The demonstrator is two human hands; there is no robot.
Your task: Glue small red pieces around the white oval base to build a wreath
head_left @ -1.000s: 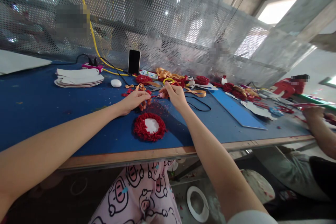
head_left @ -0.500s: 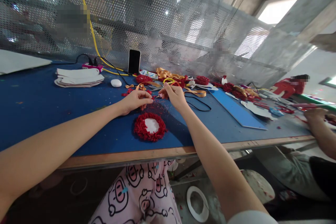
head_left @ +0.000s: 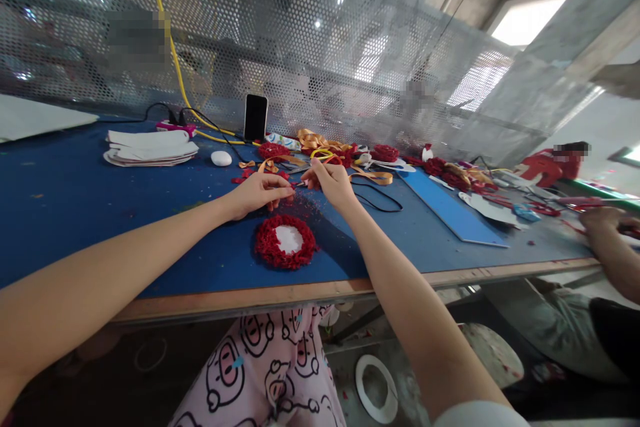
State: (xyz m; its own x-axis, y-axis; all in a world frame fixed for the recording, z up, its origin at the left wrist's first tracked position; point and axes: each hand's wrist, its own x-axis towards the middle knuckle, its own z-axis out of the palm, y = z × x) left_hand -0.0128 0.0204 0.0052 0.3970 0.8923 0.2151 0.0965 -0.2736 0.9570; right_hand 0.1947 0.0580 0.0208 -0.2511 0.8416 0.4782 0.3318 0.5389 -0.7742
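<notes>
My left hand (head_left: 261, 193) is closed, its fingertips pinched together above the blue tabletop; what they hold, if anything, is too small to make out. Facing it, my right hand (head_left: 330, 181) is curled with thumb and fingers together around something small with a thin pale tip, mostly hidden by the fingers. Red scraps (head_left: 243, 177) lie just behind my left hand. Nearer to me, a round red ruffled piece with a white centre (head_left: 289, 239) rests flat on the table, touched by neither hand.
Behind the hands lie orange ribbon (head_left: 320, 140), red bundles (head_left: 274, 151) and a black cord (head_left: 385, 203). A phone (head_left: 255, 117) leans at the mesh screen. White card pieces (head_left: 150, 148) are stacked left, a blue board (head_left: 450, 207) lies right. A co-worker's arm (head_left: 613, 247) reaches in at far right.
My left fingertips have shifted very slightly right, towards my right hand. My right hand has barely moved, and the red ruffled piece stays in place.
</notes>
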